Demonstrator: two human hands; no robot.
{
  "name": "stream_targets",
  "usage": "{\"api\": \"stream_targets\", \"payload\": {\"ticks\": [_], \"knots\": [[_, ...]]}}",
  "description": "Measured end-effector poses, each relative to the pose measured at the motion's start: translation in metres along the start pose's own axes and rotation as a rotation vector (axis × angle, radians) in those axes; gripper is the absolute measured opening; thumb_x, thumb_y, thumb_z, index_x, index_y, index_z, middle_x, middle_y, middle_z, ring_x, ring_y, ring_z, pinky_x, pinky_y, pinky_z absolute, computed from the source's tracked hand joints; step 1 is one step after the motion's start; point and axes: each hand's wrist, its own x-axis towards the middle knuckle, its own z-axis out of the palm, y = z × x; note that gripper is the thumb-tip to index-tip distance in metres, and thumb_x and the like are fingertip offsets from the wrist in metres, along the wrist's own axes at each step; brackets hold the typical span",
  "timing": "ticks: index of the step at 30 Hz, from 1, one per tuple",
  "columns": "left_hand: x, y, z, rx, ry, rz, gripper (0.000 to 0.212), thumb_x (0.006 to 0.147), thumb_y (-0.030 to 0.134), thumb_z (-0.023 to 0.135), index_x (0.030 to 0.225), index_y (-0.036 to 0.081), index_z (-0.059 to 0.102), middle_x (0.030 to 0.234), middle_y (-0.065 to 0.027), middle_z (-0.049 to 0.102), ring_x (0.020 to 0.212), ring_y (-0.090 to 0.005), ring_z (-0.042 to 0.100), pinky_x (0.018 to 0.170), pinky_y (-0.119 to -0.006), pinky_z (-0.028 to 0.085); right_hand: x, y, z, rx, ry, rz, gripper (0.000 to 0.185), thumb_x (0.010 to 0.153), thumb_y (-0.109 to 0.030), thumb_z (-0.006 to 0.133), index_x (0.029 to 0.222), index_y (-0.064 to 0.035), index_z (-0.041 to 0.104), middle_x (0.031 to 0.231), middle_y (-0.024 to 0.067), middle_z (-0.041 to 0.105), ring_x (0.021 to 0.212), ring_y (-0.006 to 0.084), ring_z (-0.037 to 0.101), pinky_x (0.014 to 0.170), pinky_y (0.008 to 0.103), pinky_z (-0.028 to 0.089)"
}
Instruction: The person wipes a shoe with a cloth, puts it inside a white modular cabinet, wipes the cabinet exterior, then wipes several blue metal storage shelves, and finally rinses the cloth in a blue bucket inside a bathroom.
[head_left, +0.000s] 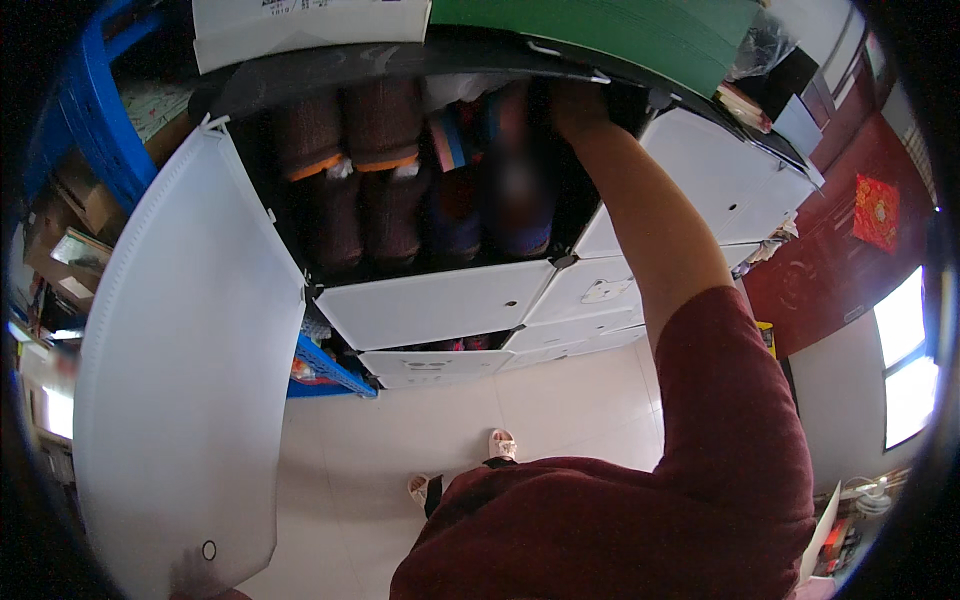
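My right arm reaches into an open compartment of a white plastic-panel cabinet (435, 304). My right hand (581, 105) is at the upper right inside, in deep shadow, its fingers hidden. Beside it stands a pair of dark footwear with blue edges (517, 217), partly blurred. Brown ribbed footwear with orange trim (384, 127) fills the left half, and striped footwear (450, 139) sits near the middle. The translucent white door (187, 360) hangs open on the left. My left hand (199, 576) shows only as a dim shape at the door's bottom edge, its fingers unclear.
Atop the cabinet sit a white box (311, 30) and a green box (600, 37). A blue metal shelf frame (105, 120) stands at the left, holding cardboard boxes (75, 217). Below me is a tiled floor (360, 450). A red door (825, 247) is at the right.
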Motion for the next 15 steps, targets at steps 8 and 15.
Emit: {"api": "stream_targets", "payload": {"ticks": [8,15], "knots": [[-0.003,-0.005,-0.004,0.021,-0.023,-0.017,0.055,0.082,0.04,0.046,0.099,-0.012,0.044,0.097,-0.022,0.05,0.083,-0.0312,0.053,0.07,-0.04,0.047,-0.063,-0.045,-0.017,-0.474,-0.332,-0.173,0.042,0.078,-0.02,0.041,0.117,-0.0039,0.043,0.124,0.0135,0.036,0.115,0.0282,0.032,0.096,0.0413,0.021],[-0.005,-0.006,-0.004,-0.094,-0.072,-0.033,0.057,0.081,0.041,0.046,0.101,-0.012,0.042,0.1,-0.0223,0.049,0.086,-0.0315,0.051,0.073,-0.04,0.047,-0.14,-0.036,-0.089,-0.451,-0.607,-0.628,0.029,0.072,-0.018,0.047,0.097,-0.0083,0.059,0.1,0.0085,0.055,0.099,0.0255,0.047,0.088,0.0448,0.029]]}}
